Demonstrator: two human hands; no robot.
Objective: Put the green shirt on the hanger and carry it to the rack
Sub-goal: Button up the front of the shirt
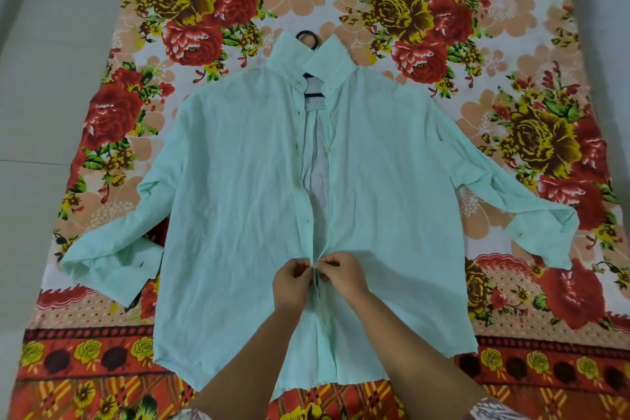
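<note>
Two bare forearms are reaching in from the bottom edge, and two hands are meeting at the shirt's front opening, below its middle. The left hand (292, 283) is pinching one front edge with curled fingers. The right hand (342, 274) is pinching the opposite edge, knuckles up, and the two hands are almost touching.

One floral sheet (443, 27) is lying flat on a pale floor (51, 78). Its cloth is printed with red and yellow roses and has a checked border nearest the camera.

One pale green shirt (238, 181) is lying face up in the middle of the sheet. It is thin and creased, its two long sleeves spreading outwards and its collar standing at the far end. The front is gaping open from the collar down to the hands.

One black hanger (308, 36) is sitting inside the shirt, its rounded hook poking out past the collar and part of its frame showing in the neck opening.
</note>
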